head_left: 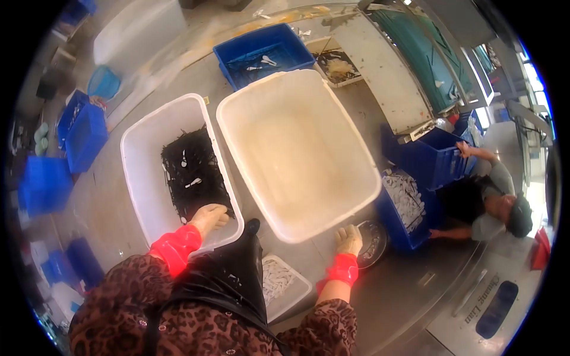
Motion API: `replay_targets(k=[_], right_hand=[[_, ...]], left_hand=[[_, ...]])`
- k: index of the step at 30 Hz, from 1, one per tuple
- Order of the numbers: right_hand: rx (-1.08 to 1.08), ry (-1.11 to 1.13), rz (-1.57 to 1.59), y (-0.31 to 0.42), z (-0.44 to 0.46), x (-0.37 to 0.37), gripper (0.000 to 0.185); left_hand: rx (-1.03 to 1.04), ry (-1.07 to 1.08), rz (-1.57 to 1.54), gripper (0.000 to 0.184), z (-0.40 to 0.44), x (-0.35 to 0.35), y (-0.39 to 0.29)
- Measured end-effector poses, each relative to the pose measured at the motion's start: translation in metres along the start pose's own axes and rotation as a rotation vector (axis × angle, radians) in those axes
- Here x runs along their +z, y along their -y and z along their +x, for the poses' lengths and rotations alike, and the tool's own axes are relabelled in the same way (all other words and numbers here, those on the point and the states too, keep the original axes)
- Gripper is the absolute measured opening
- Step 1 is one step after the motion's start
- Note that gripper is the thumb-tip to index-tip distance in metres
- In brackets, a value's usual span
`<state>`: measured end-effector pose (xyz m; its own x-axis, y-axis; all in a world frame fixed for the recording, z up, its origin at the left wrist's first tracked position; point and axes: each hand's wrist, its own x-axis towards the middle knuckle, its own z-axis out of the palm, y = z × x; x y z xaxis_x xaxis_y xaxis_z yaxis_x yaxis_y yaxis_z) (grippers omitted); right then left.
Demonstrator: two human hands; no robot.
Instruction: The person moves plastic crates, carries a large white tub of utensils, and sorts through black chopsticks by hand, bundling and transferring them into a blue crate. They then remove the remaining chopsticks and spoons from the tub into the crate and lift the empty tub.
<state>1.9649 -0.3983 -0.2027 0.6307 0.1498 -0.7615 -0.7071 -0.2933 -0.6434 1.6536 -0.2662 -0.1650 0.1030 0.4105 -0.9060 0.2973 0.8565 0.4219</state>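
Found white pieces (193, 183) on dark strips (205, 161) in narrower tub (144, 166), more in blue crate (391, 223); judged part-way. Noted left hand (209, 219) at strips, right hand (348, 240) beside round pan (378, 250); cannot tell either grip.

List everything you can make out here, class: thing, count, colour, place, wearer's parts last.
Deep tub: one, white, left
Heap: one, black, inside it
Large tub: one, cream, centre
Blue crate: one, top
Other blue containers: several, both sides
Bucket: one, light blue, upper left
Shallow tray: one, white, bottom
Co-worker: one, grey top, right
Lettered panel: one, pale, lower right
Left hand: one, red-cuffed, at heap
Right hand: one, red-cuffed, beside large tub
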Motion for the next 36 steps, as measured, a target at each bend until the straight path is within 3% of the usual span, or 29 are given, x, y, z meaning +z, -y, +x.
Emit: replay_targets(k=[3,7,11,16,19,29,36], right_hand=[[-0.029,0.076,-0.128,-0.053,-0.014,0.001,0.013],[-0.403,0.124,-0.833,-0.078,-0.059,-0.023,0.012],[-0.511,0.413,-1.122,-0.136,-0.112,-0.017,0.012],[-0.467,0.685,-1.332,-0.187,-0.149,0.001,0.011],[-0.466,0.748,-1.425,-0.202,-0.160,-0.001,0.011],[-0.419,0.792,-1.687,-0.202,-0.136,-0.062,0.010],[-0.492,0.829,-1.785,-0.158,-0.080,-0.089,0.010]], left_hand=[[-0.065,-0.062,0.053,0.033,-0.005,-0.052,0.020],[-0.194,0.035,0.055,0.020,-0.015,-0.069,0.046],[-0.084,0.089,0.066,0.017,-0.091,-0.101,0.055],[0.131,0.079,0.116,0.016,-0.138,-0.142,0.061],[0.141,0.013,0.015,0.016,-0.145,-0.181,0.086],[-0.106,-0.477,-0.174,0.018,-0.176,-0.257,0.197],[-0.219,-0.613,-0.377,0.020,-0.219,-0.209,0.240]])
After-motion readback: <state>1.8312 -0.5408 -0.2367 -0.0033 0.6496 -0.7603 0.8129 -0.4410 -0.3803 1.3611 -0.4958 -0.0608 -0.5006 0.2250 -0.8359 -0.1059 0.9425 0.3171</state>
